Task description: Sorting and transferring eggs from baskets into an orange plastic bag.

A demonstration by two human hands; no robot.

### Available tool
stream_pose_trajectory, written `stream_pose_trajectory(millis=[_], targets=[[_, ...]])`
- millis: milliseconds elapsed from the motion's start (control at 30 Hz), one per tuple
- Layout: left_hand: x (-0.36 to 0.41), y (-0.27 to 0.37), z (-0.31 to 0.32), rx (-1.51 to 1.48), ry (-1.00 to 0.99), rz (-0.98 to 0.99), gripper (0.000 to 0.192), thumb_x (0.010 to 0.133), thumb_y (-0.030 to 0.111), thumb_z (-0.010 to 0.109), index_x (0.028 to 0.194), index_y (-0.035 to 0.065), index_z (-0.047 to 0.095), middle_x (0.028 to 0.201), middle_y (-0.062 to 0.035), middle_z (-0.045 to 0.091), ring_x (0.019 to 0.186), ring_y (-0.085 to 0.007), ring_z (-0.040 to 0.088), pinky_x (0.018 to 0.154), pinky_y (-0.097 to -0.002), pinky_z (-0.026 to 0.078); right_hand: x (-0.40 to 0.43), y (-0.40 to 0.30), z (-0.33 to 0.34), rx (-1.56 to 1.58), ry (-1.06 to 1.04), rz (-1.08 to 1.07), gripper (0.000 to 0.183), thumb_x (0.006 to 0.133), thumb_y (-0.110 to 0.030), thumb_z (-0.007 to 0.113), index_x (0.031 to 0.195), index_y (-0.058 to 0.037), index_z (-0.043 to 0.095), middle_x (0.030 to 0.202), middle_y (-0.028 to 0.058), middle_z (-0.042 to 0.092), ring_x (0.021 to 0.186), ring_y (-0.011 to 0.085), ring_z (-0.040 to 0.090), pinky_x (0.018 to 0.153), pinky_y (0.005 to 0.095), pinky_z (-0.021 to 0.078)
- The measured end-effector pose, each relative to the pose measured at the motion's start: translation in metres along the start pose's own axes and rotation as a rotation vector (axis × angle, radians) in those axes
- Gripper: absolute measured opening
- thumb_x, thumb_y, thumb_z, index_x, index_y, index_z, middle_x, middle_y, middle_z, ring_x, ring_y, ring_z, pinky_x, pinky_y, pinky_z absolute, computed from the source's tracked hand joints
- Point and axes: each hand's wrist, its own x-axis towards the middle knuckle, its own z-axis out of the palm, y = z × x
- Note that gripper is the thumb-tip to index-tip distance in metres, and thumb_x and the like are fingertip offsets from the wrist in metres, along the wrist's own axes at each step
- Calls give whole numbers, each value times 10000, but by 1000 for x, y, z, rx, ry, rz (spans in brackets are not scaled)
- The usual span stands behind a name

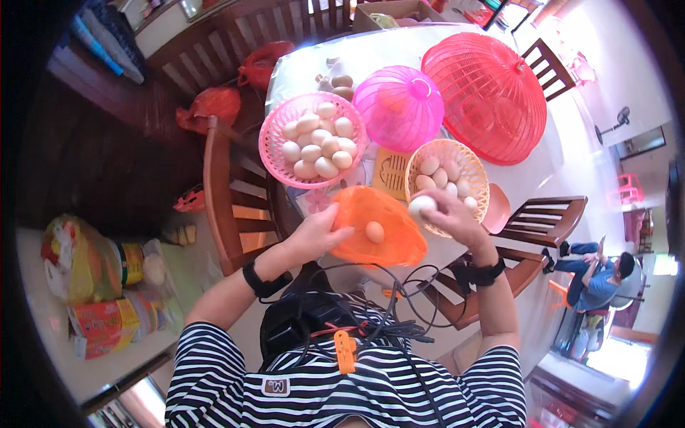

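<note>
My left hand (320,230) grips the left rim of an orange plastic basket (350,211), tilted at the table's near edge. One brown egg (375,232) lies inside it. Between the fingers of my right hand (452,214) is a white egg (423,206), held over the near left rim of a yellow plastic basket (478,161). Several eggs (440,177) rest in that yellow basket, partly covered by my hand. Farther left, a pink plastic basket (268,155) contains a heap of pale eggs (316,140).
A magenta mesh food cover (398,109) and a larger red one (484,101) stand on the table (535,179). Dark eggs (342,85) lie behind the pink basket. Wooden chairs (214,198) flank the table. Black cables (396,283) hang before me. A person (594,283) sits far right.
</note>
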Motion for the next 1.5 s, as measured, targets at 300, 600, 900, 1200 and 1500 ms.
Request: stream_pose_trajectory(millis=[300, 600, 900, 1200, 1500], targets=[[30, -19, -20, 82, -150, 65, 375, 922, 232, 685, 1134, -30, 522, 932, -142, 636, 837, -167, 614, 762, -341, 513, 54, 42, 127, -740, -164, -53, 331, 823, -198, 653, 1078, 12, 631, 981, 207, 648, 923, 335, 658, 833, 403, 541], [47, -41, -32, -16, -281, -54, 266, 947, 200, 662, 1062, -2, 531, 902, -62, 605, 802, -89, 574, 693, -280, 497, 71, 92, 150, -1014, 179, -440, 292, 832, -87, 550, 1076, 55, 623, 1138, 219, 591, 1068, 352, 609, 907, 391, 522], [63, -63, -45, -275, -329, -36, 467, 979, 154, 616, 1401, 13, 477, 957, 28, 570, 823, -39, 524, 721, -218, 470, 26, 2, 105, -501, 197, -238, 119, 886, -123, 613, 820, -27, 639, 752, 157, 618, 680, 354, 643, 628, 432, 527], [64, -51, -56, -214, -377, 22, 327, 945, 192, 650, 1185, -11, 564, 855, -4, 574, 744, -70, 531, 639, -262, 471, 7, 95, 19, -1400, 659, 442, 543, 759, -432, 792, 1007, -4, 568, 861, 134, 651, 793, 289, 678, 736, 442, 484], [67, -54, -49, -145, -357, 20, 287, 926, 195, 673, 1109, -7, 583, 803, -27, 573, 721, -90, 530, 635, -287, 475, 10, 151, 21, -1335, 728, 642, 443, 730, -313, 780, 927, 5, 542, 853, 185, 658, 744, 339, 680, 686, 432, 535]])
